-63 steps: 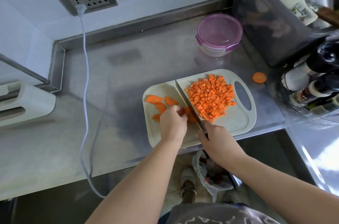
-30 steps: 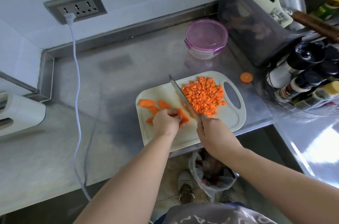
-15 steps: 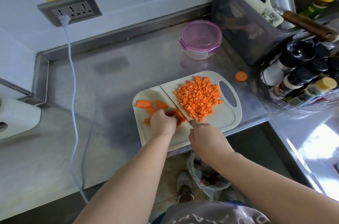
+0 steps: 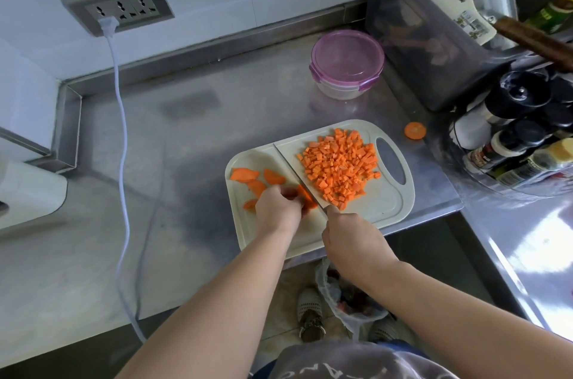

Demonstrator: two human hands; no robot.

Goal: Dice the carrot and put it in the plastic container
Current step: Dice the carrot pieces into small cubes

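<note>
Wall socket (image 4: 117, 8) (white cable (image 4: 121, 136) plugged in); spice bottles (image 4: 511, 136) at right; steel counter (image 4: 155, 192).

Your left hand (image 4: 279, 211) sits knuckles-up, fingers curled down, pinning a carrot slice (image 4: 307, 199). Your right hand (image 4: 350, 236), just beside it, is wrapped round the knife (image 4: 294, 171) handle. Both bare forearms reach forward and converge.

Kitchen. We list: stainless-steel counter (image 4: 186, 136) with raised back edge; tiled wall bearing a socket panel (image 4: 124, 8); cutting board (image 4: 387, 202) at the counter's front edge; lidded plastic container (image 4: 345, 64) near the back edge; condiment bottles (image 4: 511, 146) at the right end.
</note>
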